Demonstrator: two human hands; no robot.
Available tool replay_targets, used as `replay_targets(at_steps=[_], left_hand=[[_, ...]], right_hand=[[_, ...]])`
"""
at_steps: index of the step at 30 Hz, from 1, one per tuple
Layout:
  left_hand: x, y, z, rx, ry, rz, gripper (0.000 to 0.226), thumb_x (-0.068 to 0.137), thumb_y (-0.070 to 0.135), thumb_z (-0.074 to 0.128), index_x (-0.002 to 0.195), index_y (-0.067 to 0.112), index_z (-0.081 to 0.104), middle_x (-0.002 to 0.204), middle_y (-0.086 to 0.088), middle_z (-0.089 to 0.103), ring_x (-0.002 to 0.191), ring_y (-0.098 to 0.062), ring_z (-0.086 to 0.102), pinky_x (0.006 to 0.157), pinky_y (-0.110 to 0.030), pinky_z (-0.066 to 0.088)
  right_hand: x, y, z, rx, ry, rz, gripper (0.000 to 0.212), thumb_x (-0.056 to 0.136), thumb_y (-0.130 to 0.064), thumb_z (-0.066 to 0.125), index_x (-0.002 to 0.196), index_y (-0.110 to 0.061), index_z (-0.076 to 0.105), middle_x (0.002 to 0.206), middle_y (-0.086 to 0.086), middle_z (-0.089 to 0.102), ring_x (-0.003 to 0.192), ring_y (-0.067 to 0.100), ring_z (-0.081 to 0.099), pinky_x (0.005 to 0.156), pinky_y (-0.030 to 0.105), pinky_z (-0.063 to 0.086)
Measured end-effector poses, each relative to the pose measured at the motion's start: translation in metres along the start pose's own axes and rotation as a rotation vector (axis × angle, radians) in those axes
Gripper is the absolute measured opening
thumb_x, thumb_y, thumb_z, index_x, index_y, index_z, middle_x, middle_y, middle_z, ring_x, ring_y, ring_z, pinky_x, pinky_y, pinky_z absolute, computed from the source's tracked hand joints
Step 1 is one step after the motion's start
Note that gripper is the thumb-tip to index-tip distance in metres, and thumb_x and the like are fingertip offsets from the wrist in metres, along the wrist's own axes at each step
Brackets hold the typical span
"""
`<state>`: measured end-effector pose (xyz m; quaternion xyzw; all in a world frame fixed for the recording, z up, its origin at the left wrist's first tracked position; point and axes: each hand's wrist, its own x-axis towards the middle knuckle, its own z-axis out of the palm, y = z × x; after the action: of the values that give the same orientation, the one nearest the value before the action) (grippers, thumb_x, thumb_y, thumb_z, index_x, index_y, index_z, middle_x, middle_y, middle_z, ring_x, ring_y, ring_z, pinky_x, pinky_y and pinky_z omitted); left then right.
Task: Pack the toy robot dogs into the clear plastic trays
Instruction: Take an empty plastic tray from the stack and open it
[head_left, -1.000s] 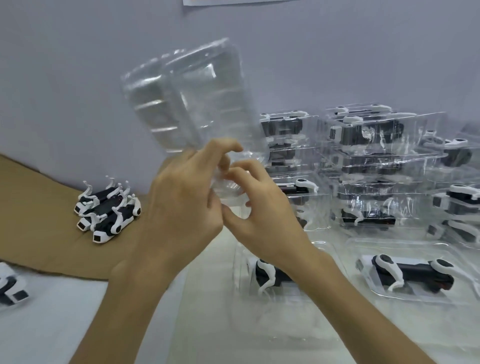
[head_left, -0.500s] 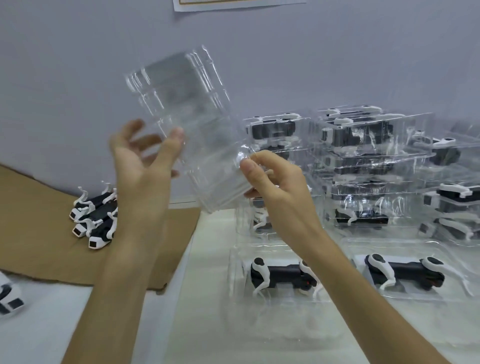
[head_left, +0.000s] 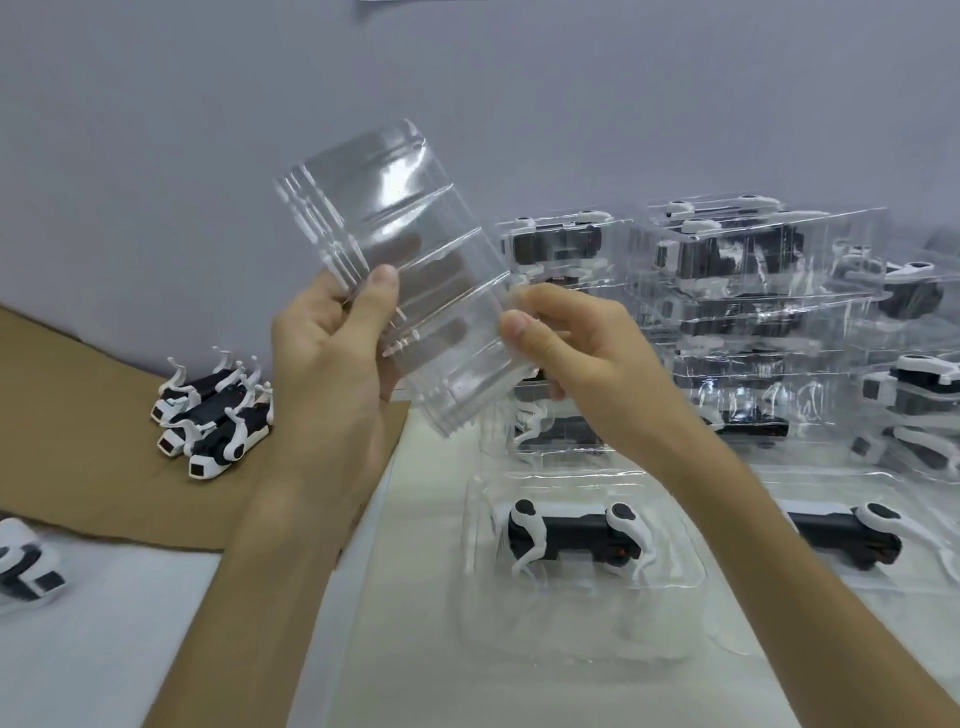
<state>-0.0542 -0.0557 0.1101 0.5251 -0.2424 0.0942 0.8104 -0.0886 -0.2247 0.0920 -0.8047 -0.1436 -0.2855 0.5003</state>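
While left hand (head_left: 327, 358) and right hand (head_left: 576, 348) hold an empty tray (head_left: 415, 249) aloft, fingers (head_left: 382, 293) curled round its edges, the step is judged tray preparation; next move probably calls for seating it on the counter (head_left: 415, 519), then fetching a dog (head_left: 215, 421) from the cardboard (head_left: 78, 415).

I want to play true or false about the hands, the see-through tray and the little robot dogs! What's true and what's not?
1. The left hand and the right hand both hold the clear tray up in the air. True.
2. A robot dog sits inside that held tray. False: it is empty.
3. Three loose toy dogs lie on the brown cardboard. True.
4. The tray lying nearest the person is empty. False: the front tray has a toy dog in it.
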Motion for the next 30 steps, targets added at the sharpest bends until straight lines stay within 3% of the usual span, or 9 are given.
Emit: replay_targets(at_steps=[3, 8, 12, 14, 17, 19, 22, 25, 30], left_hand=[[0.000, -0.003, 0.002, -0.045, 0.055, 0.005, 0.013, 0.102, 0.007, 0.053, 0.106, 0.004, 0.066, 0.082, -0.002, 0.077, 0.081, -0.016, 0.075, 0.067, -0.029, 0.061], [0.000, -0.004, 0.008, -0.029, -0.043, 0.121, 0.010, 0.097, 0.008, 0.062, 0.104, 0.011, 0.067, 0.082, 0.004, 0.077, 0.079, -0.013, 0.076, 0.059, -0.027, 0.059], [0.000, -0.010, 0.014, -0.028, -0.057, 0.155, 0.005, 0.093, 0.012, 0.066, 0.098, 0.012, 0.066, 0.080, 0.003, 0.078, 0.077, -0.014, 0.076, 0.063, -0.027, 0.059], [0.000, -0.011, 0.013, -0.052, -0.063, 0.131, 0.009, 0.092, 0.019, 0.064, 0.098, 0.012, 0.066, 0.086, -0.002, 0.079, 0.083, -0.020, 0.077, 0.065, -0.032, 0.061], [0.002, -0.011, 0.009, -0.021, -0.034, 0.114, 0.010, 0.099, 0.019, 0.057, 0.101, 0.014, 0.066, 0.086, 0.001, 0.079, 0.082, -0.018, 0.077, 0.060, -0.028, 0.059], [0.006, -0.010, 0.003, 0.008, 0.067, 0.116, 0.010, 0.101, 0.021, 0.055, 0.100, 0.015, 0.064, 0.083, 0.005, 0.077, 0.077, -0.015, 0.076, 0.054, -0.024, 0.056], [0.021, -0.012, -0.016, -0.024, 0.366, 0.084, 0.015, 0.103, 0.026, 0.054, 0.094, 0.015, 0.058, 0.070, 0.007, 0.066, 0.059, -0.011, 0.066, 0.049, -0.023, 0.050], [0.041, -0.026, -0.053, -0.180, 0.643, -0.082, 0.021, 0.101, 0.027, 0.050, 0.083, 0.016, 0.051, 0.055, 0.008, 0.053, 0.048, -0.010, 0.053, 0.049, -0.021, 0.046], [0.048, -0.080, -0.110, -0.330, 0.831, -0.378, 0.036, 0.102, 0.020, 0.040, 0.068, 0.024, 0.050, 0.060, 0.009, 0.053, 0.049, -0.007, 0.050, 0.049, -0.020, 0.049]], right_hand=[[0.001, -0.006, -0.002, 0.016, 0.043, -0.019, 0.026, 0.095, -0.038, 0.061, 0.092, -0.014, 0.071, 0.078, 0.006, 0.063, 0.075, 0.043, 0.054, 0.072, 0.052, 0.048], [0.002, -0.015, -0.006, 0.157, 0.079, -0.003, 0.029, 0.085, -0.040, 0.074, 0.096, -0.014, 0.070, 0.091, 0.001, 0.076, 0.087, 0.016, 0.071, 0.080, 0.027, 0.056], [0.003, -0.015, -0.006, 0.239, 0.102, -0.025, 0.014, 0.089, -0.022, 0.074, 0.090, -0.008, 0.070, 0.072, -0.007, 0.074, 0.068, 0.006, 0.070, 0.067, 0.015, 0.051], [0.003, -0.014, -0.007, 0.246, 0.132, -0.025, 0.009, 0.091, -0.018, 0.072, 0.087, -0.010, 0.070, 0.066, -0.011, 0.071, 0.062, 0.004, 0.068, 0.066, 0.015, 0.052], [0.004, -0.012, -0.011, 0.294, 0.179, 0.000, 0.014, 0.094, -0.015, 0.067, 0.089, -0.002, 0.070, 0.073, 0.000, 0.075, 0.066, 0.017, 0.072, 0.073, 0.031, 0.060], [0.005, -0.011, -0.017, 0.335, 0.231, 0.016, 0.015, 0.094, -0.013, 0.066, 0.091, 0.002, 0.068, 0.076, 0.005, 0.075, 0.067, 0.022, 0.072, 0.071, 0.034, 0.060], [0.005, -0.013, -0.027, 0.359, 0.327, -0.005, 0.012, 0.092, -0.013, 0.069, 0.088, -0.003, 0.064, 0.075, 0.001, 0.075, 0.071, 0.020, 0.074, 0.068, 0.029, 0.058], [0.004, -0.016, -0.034, 0.341, 0.362, -0.037, 0.012, 0.092, -0.013, 0.070, 0.085, -0.007, 0.062, 0.075, 0.000, 0.075, 0.075, 0.021, 0.074, 0.071, 0.030, 0.058], [0.004, -0.012, -0.029, 0.295, 0.356, -0.017, 0.015, 0.092, -0.014, 0.071, 0.089, 0.000, 0.064, 0.078, 0.003, 0.076, 0.071, 0.021, 0.074, 0.072, 0.029, 0.058]])
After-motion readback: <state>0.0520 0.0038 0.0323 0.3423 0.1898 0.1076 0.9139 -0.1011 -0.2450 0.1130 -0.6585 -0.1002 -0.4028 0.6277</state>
